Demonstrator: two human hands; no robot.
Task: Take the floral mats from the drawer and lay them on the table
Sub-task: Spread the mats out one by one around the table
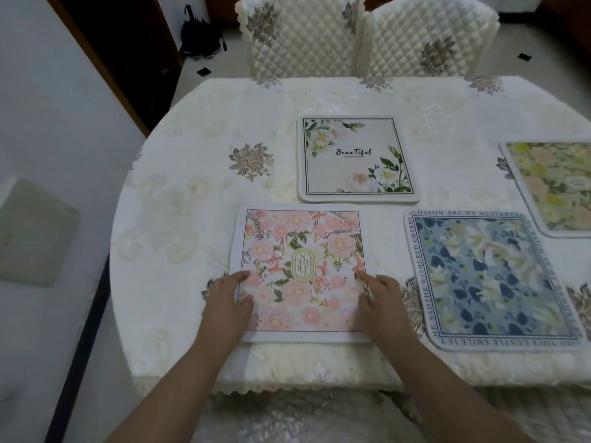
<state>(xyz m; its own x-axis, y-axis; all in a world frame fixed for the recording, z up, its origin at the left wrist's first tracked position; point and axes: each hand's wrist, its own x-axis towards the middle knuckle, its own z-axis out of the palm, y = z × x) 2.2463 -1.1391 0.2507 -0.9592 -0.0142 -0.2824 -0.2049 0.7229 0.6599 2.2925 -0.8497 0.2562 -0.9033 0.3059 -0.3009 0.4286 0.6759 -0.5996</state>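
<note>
A pink floral mat [302, 270] lies flat near the front edge of the table [192, 199], which wears a cream embroidered cloth. My left hand [225, 305] rests on the mat's left edge with relaxed fingers. My right hand [382, 302] rests on its right edge, forefinger stretched out. A blue floral mat [489, 279] with lettering round its border lies to the right. Behind the pink one sits a white mat [356, 159] printed "Beautiful". A yellow-green floral mat [556, 187] is cut off at the right edge. The drawer is out of view.
Two chairs with quilted cream covers [300, 36] [428, 39] stand at the far side of the table. A dark bag [200, 35] lies on the floor at the back left. A grey-green pad [32, 231] lies at the left.
</note>
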